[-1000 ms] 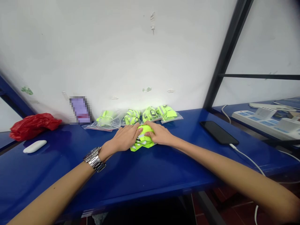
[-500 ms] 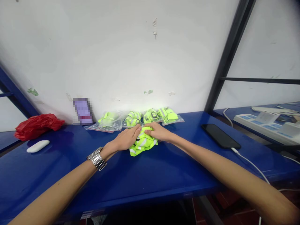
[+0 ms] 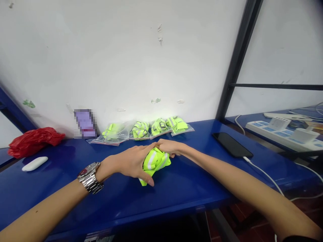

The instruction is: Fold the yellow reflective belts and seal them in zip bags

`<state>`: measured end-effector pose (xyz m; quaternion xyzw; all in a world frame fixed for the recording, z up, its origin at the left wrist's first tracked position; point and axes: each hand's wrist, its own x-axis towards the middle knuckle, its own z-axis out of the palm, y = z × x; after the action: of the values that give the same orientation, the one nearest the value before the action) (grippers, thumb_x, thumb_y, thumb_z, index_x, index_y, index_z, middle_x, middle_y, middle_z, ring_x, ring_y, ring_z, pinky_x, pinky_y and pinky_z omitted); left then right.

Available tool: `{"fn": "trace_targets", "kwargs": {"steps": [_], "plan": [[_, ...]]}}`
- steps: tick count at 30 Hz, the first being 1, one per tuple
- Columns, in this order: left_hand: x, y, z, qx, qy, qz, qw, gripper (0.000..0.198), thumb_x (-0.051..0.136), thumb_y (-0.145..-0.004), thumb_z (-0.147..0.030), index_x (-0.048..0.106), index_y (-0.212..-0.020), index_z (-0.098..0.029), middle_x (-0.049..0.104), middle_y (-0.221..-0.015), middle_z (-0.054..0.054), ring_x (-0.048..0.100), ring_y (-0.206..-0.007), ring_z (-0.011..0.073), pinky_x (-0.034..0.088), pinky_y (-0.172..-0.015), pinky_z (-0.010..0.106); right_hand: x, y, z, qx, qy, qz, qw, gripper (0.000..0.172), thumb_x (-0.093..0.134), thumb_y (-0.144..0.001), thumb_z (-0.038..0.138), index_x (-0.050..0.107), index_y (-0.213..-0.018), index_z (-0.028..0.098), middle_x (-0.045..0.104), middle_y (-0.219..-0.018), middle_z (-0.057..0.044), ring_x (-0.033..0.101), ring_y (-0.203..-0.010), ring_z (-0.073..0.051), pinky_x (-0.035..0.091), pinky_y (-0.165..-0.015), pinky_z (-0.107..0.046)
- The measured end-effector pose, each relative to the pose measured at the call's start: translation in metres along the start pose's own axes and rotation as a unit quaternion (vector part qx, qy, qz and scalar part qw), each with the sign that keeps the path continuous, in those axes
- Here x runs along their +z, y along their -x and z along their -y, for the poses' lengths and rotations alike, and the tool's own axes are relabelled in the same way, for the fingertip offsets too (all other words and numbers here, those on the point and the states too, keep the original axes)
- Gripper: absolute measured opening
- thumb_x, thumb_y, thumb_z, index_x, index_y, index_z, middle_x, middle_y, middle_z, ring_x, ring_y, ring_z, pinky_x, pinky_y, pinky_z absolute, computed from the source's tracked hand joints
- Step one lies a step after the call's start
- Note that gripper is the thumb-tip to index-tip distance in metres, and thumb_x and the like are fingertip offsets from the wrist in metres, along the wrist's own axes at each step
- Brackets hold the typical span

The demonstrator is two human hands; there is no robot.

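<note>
A crumpled neon-yellow reflective vest (image 3: 156,161) with silvery stripes lies bunched on the blue table in front of me. My left hand (image 3: 133,161), with a steel watch on its wrist, wraps round the vest's left side, thumb in front and fingers behind. At the far right edge, my right hand (image 3: 169,147) is closed on the cloth, its fingertips partly hidden. Behind both hands, clear zip bags (image 3: 121,137) stand in a row along the wall with similar neon-yellow folded pieces (image 3: 140,130) in or on them.
On the left are a red plastic bag (image 3: 35,141), a white rounded case (image 3: 35,163) and a blurred phone (image 3: 85,123) leaning on the wall. A black phone (image 3: 232,144) on a white cable (image 3: 264,176) lies right, near a power strip (image 3: 282,137) beyond the dark post.
My left hand has opened wider and slid round the vest's left side, its thumb now in front. The vest is more bunched up. The view has shifted slightly.
</note>
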<state>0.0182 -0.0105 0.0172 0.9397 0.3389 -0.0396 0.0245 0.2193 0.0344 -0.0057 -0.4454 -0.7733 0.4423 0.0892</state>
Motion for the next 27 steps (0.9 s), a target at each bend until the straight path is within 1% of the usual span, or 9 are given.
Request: {"fn": "trace_targets", "kwargs": {"steps": [7, 10, 13, 15, 19, 21, 23, 25, 27], "plan": [[0.006, 0.002, -0.002, -0.007, -0.008, -0.006, 1.000, 0.086, 0.057, -0.082, -0.048, 0.011, -0.150, -0.018, 0.059, -0.126, 0.015, 0.058, -0.111, 0.0312, 0.041, -0.088, 0.037, 0.009, 0.002, -0.001, -0.032, 0.059, -0.073, 0.995, 0.020, 0.043, -0.082, 0.018, 0.063, -0.078, 0.016, 0.051, -0.053, 0.001, 0.043, -0.041, -0.011, 0.036, -0.043, -0.024], [0.009, 0.002, -0.002, -0.038, -0.025, -0.010, 0.999, 0.091, 0.058, -0.079, -0.045, 0.010, -0.149, -0.013, 0.064, -0.112, 0.014, 0.062, -0.100, 0.0310, 0.043, -0.083, 0.037, 0.010, 0.006, -0.001, -0.084, 0.105, -0.157, 0.978, 0.023, 0.046, -0.087, 0.022, 0.067, -0.094, 0.016, 0.067, -0.089, -0.010, 0.061, -0.079, -0.021, 0.047, -0.071, -0.032], [0.010, 0.000, -0.003, -0.056, -0.046, -0.017, 0.997, 0.091, 0.059, -0.074, -0.043, 0.016, -0.146, -0.008, 0.065, -0.098, 0.012, 0.064, -0.087, 0.0304, 0.044, -0.076, 0.036, 0.012, 0.011, -0.006, -0.198, 0.143, -0.190, 0.951, 0.035, 0.040, -0.096, 0.032, 0.061, -0.118, 0.016, 0.061, -0.122, -0.014, 0.053, -0.115, -0.027, 0.039, -0.097, -0.040], [0.009, -0.001, -0.003, -0.061, -0.052, -0.017, 0.997, 0.087, 0.060, -0.072, -0.042, 0.023, -0.143, -0.008, 0.065, -0.093, 0.011, 0.063, -0.081, 0.0296, 0.043, -0.071, 0.035, 0.014, 0.013, -0.010, -0.237, 0.147, -0.151, 0.948, 0.053, 0.046, -0.094, 0.046, 0.047, -0.137, 0.016, 0.052, -0.136, -0.016, 0.047, -0.124, -0.029, 0.037, -0.101, -0.043], [0.005, -0.002, 0.001, -0.071, -0.045, -0.021, 0.996, 0.074, 0.062, -0.067, -0.039, 0.037, -0.130, -0.009, 0.063, -0.085, 0.008, 0.061, -0.074, 0.0279, 0.041, -0.067, 0.034, 0.018, 0.009, -0.014, -0.226, 0.182, -0.111, 0.950, 0.114, 0.076, -0.058, 0.065, 0.029, -0.148, 0.013, 0.045, -0.140, -0.021, 0.045, -0.126, -0.038, 0.041, -0.096, -0.045], [0.003, -0.002, 0.003, -0.060, -0.011, -0.026, 0.998, 0.067, 0.062, -0.067, -0.036, 0.041, -0.125, -0.012, 0.063, -0.083, 0.005, 0.060, -0.071, 0.0253, 0.040, -0.065, 0.033, 0.019, 0.004, -0.013, -0.266, 0.207, -0.119, 0.934, 0.103, 0.079, -0.055, 0.064, 0.043, -0.138, 0.015, 0.057, -0.126, -0.016, 0.053, -0.114, -0.035, 0.042, -0.091, -0.042], [0.002, -0.003, 0.005, -0.054, 0.022, -0.032, 0.998, 0.063, 0.063, -0.066, -0.034, 0.042, -0.122, -0.015, 0.064, -0.082, 0.003, 0.060, -0.068, 0.0234, 0.039, -0.062, 0.032, 0.017, 0.000, -0.010, -0.301, 0.223, -0.117, 0.920, 0.070, 0.078, -0.060, 0.057, 0.059, -0.114, 0.018, 0.066, -0.101, -0.007, 0.060, -0.090, -0.026, 0.044, -0.079, -0.034], [0.000, -0.004, 0.005, -0.054, 0.033, -0.045, 0.997, 0.064, 0.063, -0.066, -0.033, 0.042, -0.123, -0.015, 0.064, -0.082, 0.003, 0.060, -0.069, 0.0233, 0.040, -0.061, 0.031, 0.015, -0.002, -0.009, -0.300, 0.240, -0.109, 0.917, 0.039, 0.077, -0.064, 0.045, 0.063, -0.089, 0.019, 0.063, -0.076, 0.001, 0.057, -0.067, -0.017, 0.040, -0.063, -0.028], [-0.001, -0.005, 0.004, -0.050, 0.026, -0.063, 0.996, 0.068, 0.063, -0.065, -0.032, 0.040, -0.127, -0.014, 0.065, -0.087, 0.005, 0.062, -0.072, 0.0241, 0.041, -0.061, 0.031, 0.013, -0.003, -0.009, -0.275, 0.256, -0.105, 0.921, 0.027, 0.076, -0.063, 0.035, 0.060, -0.078, 0.019, 0.058, -0.065, 0.004, 0.049, -0.055, -0.013, 0.033, -0.055, -0.026]]}}
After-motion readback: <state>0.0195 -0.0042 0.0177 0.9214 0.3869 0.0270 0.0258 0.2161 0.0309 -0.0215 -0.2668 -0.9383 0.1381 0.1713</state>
